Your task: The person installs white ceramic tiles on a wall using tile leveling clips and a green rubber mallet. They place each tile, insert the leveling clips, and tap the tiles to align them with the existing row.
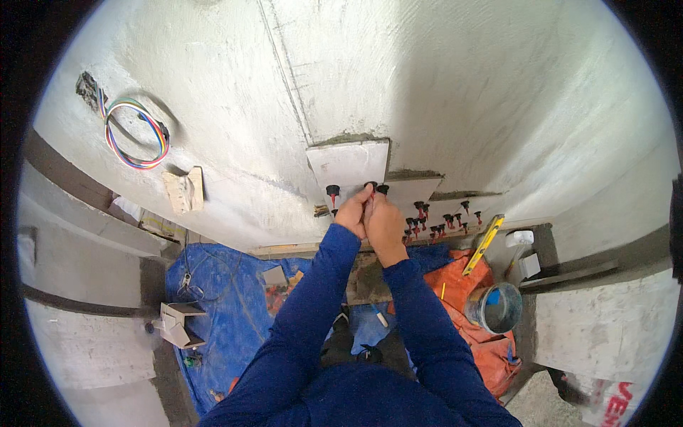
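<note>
My left hand (pixel 351 213) and my right hand (pixel 385 226) are side by side at the lower edge of a white wall tile (pixel 348 162). Both are closed around a red tile levelling clip with a black cap (pixel 371 185); the fingers cover most of it. Just right of it, a second black-capped clip (pixel 383 189) touches the tile joint. Left of my hands, another levelling clip (pixel 332 192) stands in the joint. A neighbouring tile (pixel 415 188) lies lower right, with several more red and black clips (pixel 440 229) along its edges.
A yellow spirit level (pixel 484 245) leans at the right above an orange tarp (pixel 455 285) and a bucket (pixel 500 308). A blue tarp (pixel 235 285) covers the floor at left, with an open box (pixel 179 324). Coiled wires (pixel 158 146) hang from the wall.
</note>
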